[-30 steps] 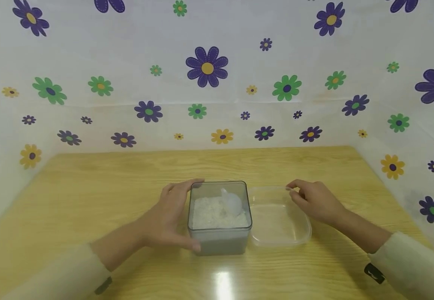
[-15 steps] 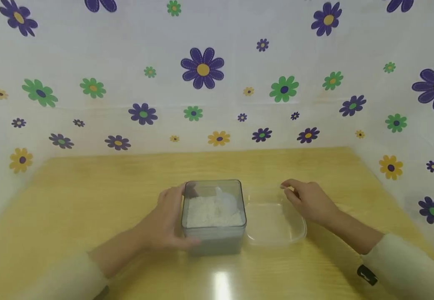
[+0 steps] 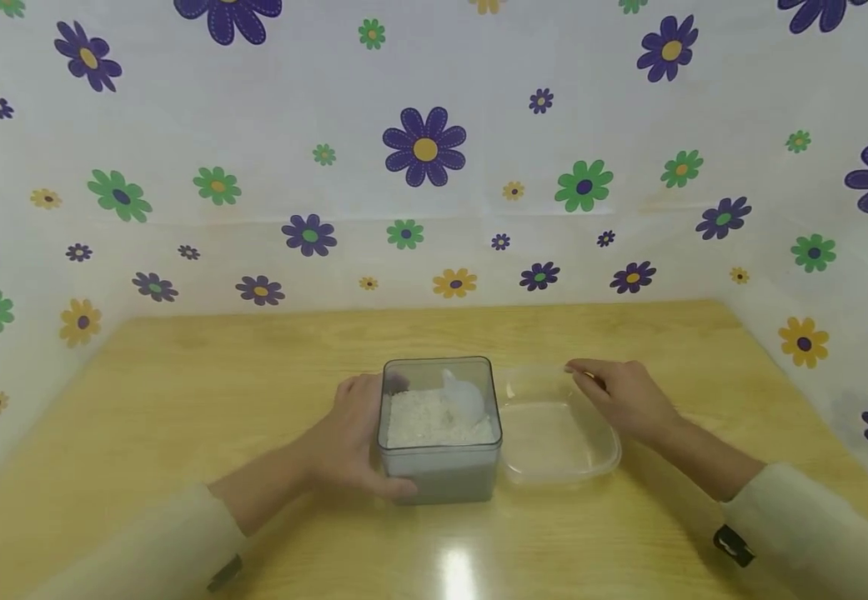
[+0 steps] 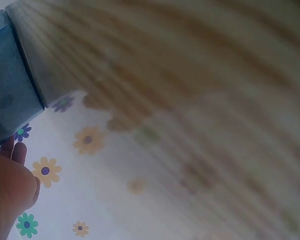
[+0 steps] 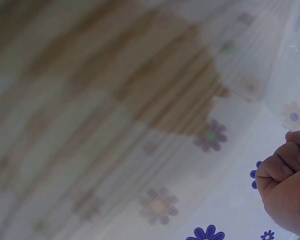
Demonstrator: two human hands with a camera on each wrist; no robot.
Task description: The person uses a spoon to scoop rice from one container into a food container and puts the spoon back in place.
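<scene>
In the head view, a square translucent grey container (image 3: 441, 479) stands upright on the table, holding white, rice-like grains (image 3: 422, 419). A white scoop (image 3: 465, 402) rests on the grains at the right side, its short handle pointing up. My left hand (image 3: 351, 442) grips the container from the left, thumb along the front and fingers round the back corner. Just to its right sits a shallow clear plastic box (image 3: 561, 477) with nothing visible inside. My right hand (image 3: 629, 404) pinches that box's far right rim. In the left wrist view, fingers (image 4: 19, 152) meet the container's bluish wall (image 4: 15, 80).
Wood-patterned table (image 3: 253, 358) surrounds both containers. A white flower-printed sheet (image 3: 358, 100) hangs behind the table and along both sides. Light sleeves (image 3: 816, 533) cover both forearms, with a dark strap piece (image 3: 734, 546) near the right cuff.
The head view shifts slightly between frames. Both hands keep their holds, and the containers and scoop stay in place relative to each other.
</scene>
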